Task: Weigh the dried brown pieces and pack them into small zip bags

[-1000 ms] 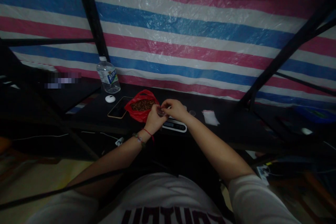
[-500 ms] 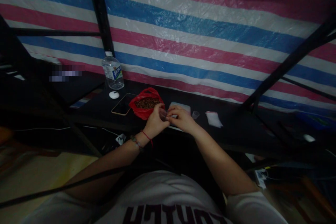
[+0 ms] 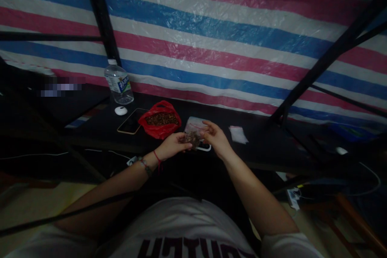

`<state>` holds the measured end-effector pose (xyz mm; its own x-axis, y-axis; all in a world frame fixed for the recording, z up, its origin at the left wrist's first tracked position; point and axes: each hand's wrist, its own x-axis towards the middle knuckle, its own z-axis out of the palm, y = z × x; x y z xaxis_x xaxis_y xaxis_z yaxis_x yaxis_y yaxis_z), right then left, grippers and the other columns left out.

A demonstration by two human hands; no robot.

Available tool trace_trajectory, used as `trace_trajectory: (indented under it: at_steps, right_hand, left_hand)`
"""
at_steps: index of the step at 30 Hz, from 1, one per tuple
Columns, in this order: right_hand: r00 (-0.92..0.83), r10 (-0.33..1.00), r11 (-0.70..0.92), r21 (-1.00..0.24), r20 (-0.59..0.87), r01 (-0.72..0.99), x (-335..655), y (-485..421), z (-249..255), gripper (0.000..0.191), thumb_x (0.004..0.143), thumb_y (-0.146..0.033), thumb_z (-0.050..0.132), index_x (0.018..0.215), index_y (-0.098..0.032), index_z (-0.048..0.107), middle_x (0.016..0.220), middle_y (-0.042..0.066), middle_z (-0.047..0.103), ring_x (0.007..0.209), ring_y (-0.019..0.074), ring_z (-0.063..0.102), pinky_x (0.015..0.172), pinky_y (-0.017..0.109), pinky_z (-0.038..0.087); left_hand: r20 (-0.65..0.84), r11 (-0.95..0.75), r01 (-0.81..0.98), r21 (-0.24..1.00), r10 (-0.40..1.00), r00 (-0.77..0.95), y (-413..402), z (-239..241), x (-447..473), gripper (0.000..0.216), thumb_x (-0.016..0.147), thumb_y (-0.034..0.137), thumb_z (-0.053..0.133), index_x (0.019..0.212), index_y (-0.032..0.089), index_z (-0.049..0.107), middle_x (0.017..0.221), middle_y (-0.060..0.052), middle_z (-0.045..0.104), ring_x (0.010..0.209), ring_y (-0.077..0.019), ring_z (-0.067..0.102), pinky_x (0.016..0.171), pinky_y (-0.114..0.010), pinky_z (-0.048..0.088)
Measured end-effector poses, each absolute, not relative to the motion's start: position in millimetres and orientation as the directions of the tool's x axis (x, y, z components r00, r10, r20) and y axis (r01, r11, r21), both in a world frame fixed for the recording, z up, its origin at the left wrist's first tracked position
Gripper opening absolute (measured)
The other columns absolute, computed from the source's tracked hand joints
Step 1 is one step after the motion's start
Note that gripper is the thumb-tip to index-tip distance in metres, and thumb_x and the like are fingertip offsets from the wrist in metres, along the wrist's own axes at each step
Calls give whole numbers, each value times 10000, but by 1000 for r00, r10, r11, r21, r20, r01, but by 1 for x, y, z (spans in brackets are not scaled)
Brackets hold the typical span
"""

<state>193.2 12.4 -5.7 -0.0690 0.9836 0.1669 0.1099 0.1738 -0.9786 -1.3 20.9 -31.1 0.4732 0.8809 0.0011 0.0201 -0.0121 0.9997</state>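
My left hand (image 3: pixel 173 145) pinches a small clear zip bag (image 3: pixel 192 139) with brown bits in it. My right hand (image 3: pixel 217 139) is at the bag's right side, its fingers bent and touching the bag's upper edge. Left of the hands, an open red plastic bag (image 3: pixel 160 132) is filled with brown grains. Just behind the small bag lies a pale, flat box-like thing (image 3: pixel 191 121), partly covered by my right fingers. Under the hands shows a white-rimmed edge (image 3: pixel 206 148) of something I cannot make out.
A stack of empty zip bags (image 3: pixel 238 134) lies to the right on the black table (image 3: pixel 256 145). On the left are a phone (image 3: pixel 130 123), a white mouse (image 3: pixel 121 111) and a large clear bottle (image 3: pixel 119 84). Black metal posts (image 3: pixel 101 20) stand before a striped sheet (image 3: pixel 196 48).
My hands have parted a little, and the small bag with brown bits now shows between them. The small clear cup right of my hand is no longer visible. The view has shifted right.
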Motion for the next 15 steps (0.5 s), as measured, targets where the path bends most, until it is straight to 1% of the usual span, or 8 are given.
trace_trajectory:
  at_steps: [2,4,6,9,13,15]
  right_hand:
    - [-43,992,119,-991,117,62,195,12,-11,303,662,-396,717,894,-210,658,777,22,643,640,140,567,534,240,434]
    - [-30,995,100,-995,100,-7,198,12,-14,257,655,-414,724,751,-185,658,678,13,632,599,130,557,518,231,413]
    - [-36,997,69,-994,72,-85,199,11,-16,271,636,-416,743,751,-184,664,681,9,641,595,125,564,515,224,407]
    - [-59,997,40,-991,48,-130,197,9,-16,322,617,-414,758,835,-190,679,724,7,653,594,116,563,519,218,410]
    - [2,994,112,-990,112,-82,191,8,-18,301,616,-430,746,746,-170,669,640,-8,618,539,98,513,509,216,391]
    - [4,988,157,-987,157,-31,189,7,-18,287,609,-422,748,709,-165,666,611,-14,607,526,92,493,510,216,383]
  left_hand:
    - [7,-38,59,998,889,457,19,-30,0,221,653,310,733,813,167,676,772,-47,696,653,-157,618,557,-242,465]
    - [19,-76,109,991,894,447,18,-29,1,178,683,341,707,737,172,688,733,-46,693,634,-162,614,559,-248,470]
    - [46,-125,152,980,897,439,17,-28,0,177,701,353,691,723,177,699,713,-41,691,617,-162,612,563,-250,475]
    - [86,-186,179,966,886,456,15,-27,-1,196,704,343,690,811,181,714,746,-35,704,648,-172,633,590,-253,492]
    - [160,-283,184,942,855,493,15,-28,-2,282,698,386,690,849,149,712,803,-46,717,734,-196,658,673,-284,522]
    - [221,-320,149,935,860,460,16,-28,-3,341,717,416,667,912,138,702,856,-57,721,773,-199,662,706,-302,531]
